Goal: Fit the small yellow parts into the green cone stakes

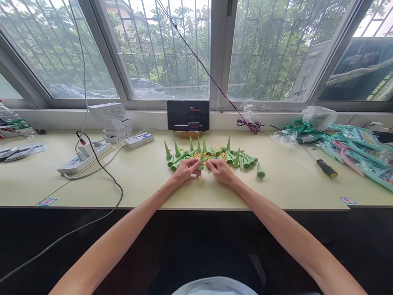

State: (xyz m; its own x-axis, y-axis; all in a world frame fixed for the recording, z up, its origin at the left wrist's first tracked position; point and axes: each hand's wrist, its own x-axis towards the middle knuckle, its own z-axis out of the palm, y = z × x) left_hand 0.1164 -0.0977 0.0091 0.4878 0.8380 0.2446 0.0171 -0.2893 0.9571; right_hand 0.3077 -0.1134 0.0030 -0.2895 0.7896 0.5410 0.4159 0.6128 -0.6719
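Between the thumb and fingers of my left hand (185, 169) a small green cone (202, 156) stands with its tip up. My right hand (221, 170) is pinched close beside the cone's base; whatever is in its fingertips is too small to name. Around and behind both hands lie several more green cones (247, 160), some upright and others on their sides. Small yellow pieces (220, 152) are scattered among them. One green cone (260, 170) rests apart to the right of my right hand.
Behind the cones stands a dark screen (175, 114) with a phone (194, 118) before it. A white power strip (76, 164) with cables and stacked white boxes (109, 119) are at left. To the right lie a screwdriver (327, 168) and turquoise plastic-wrapped items (353, 143).
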